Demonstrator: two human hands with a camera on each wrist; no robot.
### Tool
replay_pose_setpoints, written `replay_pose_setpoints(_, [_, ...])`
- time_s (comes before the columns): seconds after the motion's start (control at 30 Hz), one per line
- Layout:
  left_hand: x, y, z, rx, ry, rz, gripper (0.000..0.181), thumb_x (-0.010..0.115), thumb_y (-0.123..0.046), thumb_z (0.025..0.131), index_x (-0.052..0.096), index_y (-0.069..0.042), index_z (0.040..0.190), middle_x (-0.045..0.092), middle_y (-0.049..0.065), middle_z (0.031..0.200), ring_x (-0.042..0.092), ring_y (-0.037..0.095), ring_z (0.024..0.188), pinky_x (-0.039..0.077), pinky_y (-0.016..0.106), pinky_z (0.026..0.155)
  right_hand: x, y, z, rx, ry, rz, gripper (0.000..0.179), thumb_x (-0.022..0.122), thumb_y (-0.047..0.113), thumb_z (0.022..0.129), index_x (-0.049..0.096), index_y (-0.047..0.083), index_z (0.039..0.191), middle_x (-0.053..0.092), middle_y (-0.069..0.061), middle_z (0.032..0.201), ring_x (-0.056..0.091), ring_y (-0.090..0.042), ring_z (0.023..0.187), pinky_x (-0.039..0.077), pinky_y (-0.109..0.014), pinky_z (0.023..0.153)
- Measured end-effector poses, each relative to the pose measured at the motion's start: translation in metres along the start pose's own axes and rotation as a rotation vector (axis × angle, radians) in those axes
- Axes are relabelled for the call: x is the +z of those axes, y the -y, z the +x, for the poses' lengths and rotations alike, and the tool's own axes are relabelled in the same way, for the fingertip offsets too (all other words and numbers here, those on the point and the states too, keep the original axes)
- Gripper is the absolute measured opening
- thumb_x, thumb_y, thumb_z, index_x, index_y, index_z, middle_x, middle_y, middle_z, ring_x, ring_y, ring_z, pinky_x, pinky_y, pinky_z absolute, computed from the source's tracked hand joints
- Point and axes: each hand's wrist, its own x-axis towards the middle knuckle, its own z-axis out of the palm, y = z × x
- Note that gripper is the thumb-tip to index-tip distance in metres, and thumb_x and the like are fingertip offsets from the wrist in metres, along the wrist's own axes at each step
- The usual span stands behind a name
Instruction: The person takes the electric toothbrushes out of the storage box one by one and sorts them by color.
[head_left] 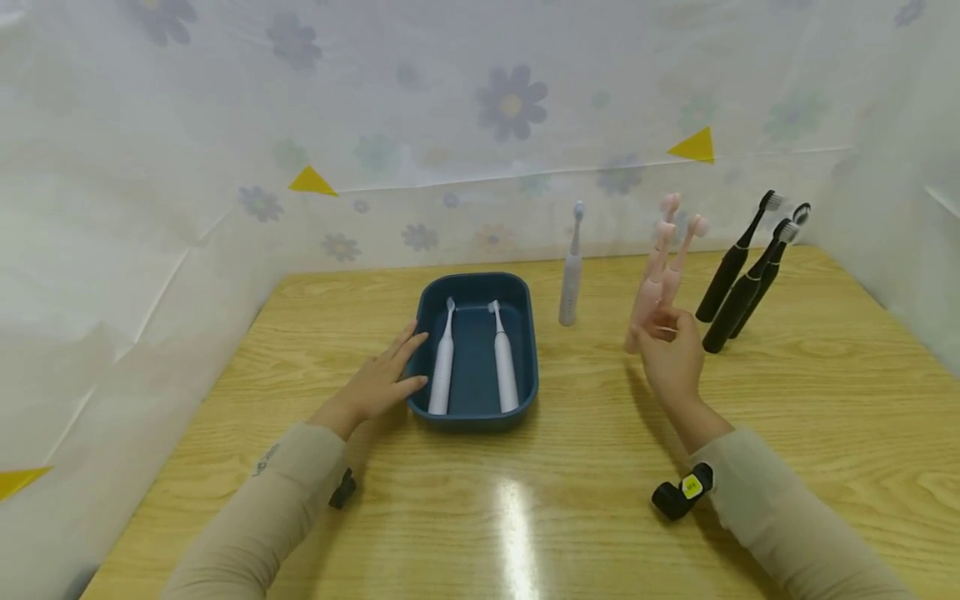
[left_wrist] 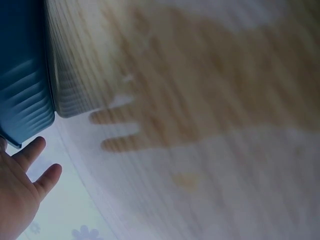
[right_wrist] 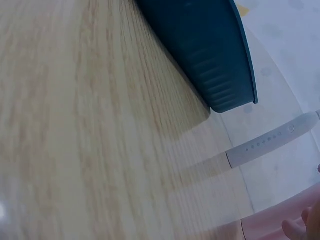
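Note:
My left hand (head_left: 378, 383) rests with spread, straight fingers against the left side of a dark blue bin (head_left: 474, 422). Two white electric toothbrushes, one on the left (head_left: 442, 375) and one on the right (head_left: 506, 371), lie inside it, heads toward the far end. On the right, my right hand (head_left: 672, 360) pinches the handle of the front pink electric toothbrush (head_left: 647, 298), which is upright. Two more pink ones (head_left: 672, 279) stand close behind, partly hidden. In the right wrist view, only fingertips (right_wrist: 295, 230) show beside the pink handle (right_wrist: 270, 220).
A white electric toothbrush (head_left: 571, 287) stands upright between the bin and the pink group. Three black electric toothbrushes (head_left: 738, 304) stand to the right of my right hand. A flower-patterned white curtain (head_left: 450, 125) encloses the wooden table (head_left: 585, 500) at the back and sides.

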Motion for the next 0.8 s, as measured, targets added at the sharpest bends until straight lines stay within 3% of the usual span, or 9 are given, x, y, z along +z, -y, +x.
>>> replay_pose_setpoints(0.17, [0.001,0.001,0.000,-0.003,0.004,-0.002,0.062,0.043,-0.034,0.089,0.012,-0.016,0.140,-0.005,0.000,0.144,0.020,0.035,0.124,0.012,0.064,0.089,-0.001,0.004,-0.005,0.025,0.044,0.003,0.036,0.060,0.012,0.079,0.048,0.000,0.111,0.048,-0.004,0.103,0.050,-0.016,0.092,0.042,-0.013,0.064])
replay_pose_setpoints(0.63, [0.000,0.001,0.000,-0.001,0.013,-0.010,0.062,0.042,-0.034,0.089,0.012,-0.015,0.140,-0.006,-0.001,0.144,0.019,0.035,0.124,0.011,0.064,0.089,0.004,0.024,-0.021,-0.033,0.199,0.095,0.039,0.059,0.014,0.081,0.043,-0.001,0.114,0.047,-0.009,0.105,0.047,-0.008,0.087,0.042,-0.013,0.067])
replay_pose_setpoints(0.8, [-0.001,0.001,0.001,0.002,0.012,0.005,0.062,0.042,-0.035,0.089,0.012,-0.015,0.140,-0.005,-0.001,0.144,0.020,0.036,0.124,0.011,0.064,0.089,0.007,0.033,-0.026,-0.060,0.305,0.125,0.041,0.058,0.013,0.082,0.041,-0.004,0.115,0.044,-0.014,0.107,0.048,-0.011,0.086,0.043,-0.013,0.066])
